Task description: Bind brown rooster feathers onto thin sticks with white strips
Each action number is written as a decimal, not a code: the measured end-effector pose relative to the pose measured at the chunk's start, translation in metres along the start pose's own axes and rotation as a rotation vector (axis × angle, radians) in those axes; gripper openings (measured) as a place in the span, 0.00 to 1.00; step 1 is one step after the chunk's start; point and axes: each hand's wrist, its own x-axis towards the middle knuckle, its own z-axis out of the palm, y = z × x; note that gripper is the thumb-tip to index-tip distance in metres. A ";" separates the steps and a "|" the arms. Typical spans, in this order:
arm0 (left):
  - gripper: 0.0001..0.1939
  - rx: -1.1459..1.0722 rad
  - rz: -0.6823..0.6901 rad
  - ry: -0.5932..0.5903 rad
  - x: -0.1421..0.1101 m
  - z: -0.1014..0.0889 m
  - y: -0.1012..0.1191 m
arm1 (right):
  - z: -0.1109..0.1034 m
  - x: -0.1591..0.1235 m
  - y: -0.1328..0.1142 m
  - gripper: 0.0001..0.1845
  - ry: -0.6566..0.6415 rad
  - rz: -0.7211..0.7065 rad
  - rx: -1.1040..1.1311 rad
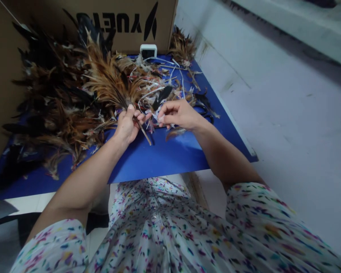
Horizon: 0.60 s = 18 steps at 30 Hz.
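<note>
My left hand (127, 123) is closed around the thin wooden stick of a feather duster (110, 79). Brown feathers fan out from it toward the back, and the bare end of the stick (144, 133) points down toward me. Just to the right, my right hand (177, 115) is pinched, thumb against fingers. A small whitish bit shows at those fingertips, too small to name. Beneath the hands lie loose feathers and pale scraps, and a dark feather (162, 95) stands out behind them.
A big heap of brown and black feathers (53, 110) covers the left of the blue table (165, 155). Black scissor-like handles (208, 113) lie right of my right hand. A small white device (148, 50) stands before a cardboard box (125, 41). A white wall (261, 98) borders the right.
</note>
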 end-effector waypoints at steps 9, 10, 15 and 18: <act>0.18 -0.053 0.014 0.008 0.003 -0.005 -0.003 | -0.005 0.002 0.003 0.07 0.005 0.032 0.066; 0.18 -0.049 0.016 0.011 0.003 -0.005 -0.003 | -0.005 0.003 0.004 0.07 0.020 0.019 0.085; 0.18 -0.003 0.042 -0.003 0.002 -0.005 -0.005 | -0.004 0.003 0.005 0.07 0.063 -0.077 0.146; 0.18 0.051 0.037 0.010 0.000 -0.003 -0.006 | -0.002 0.003 0.005 0.08 0.063 -0.099 0.164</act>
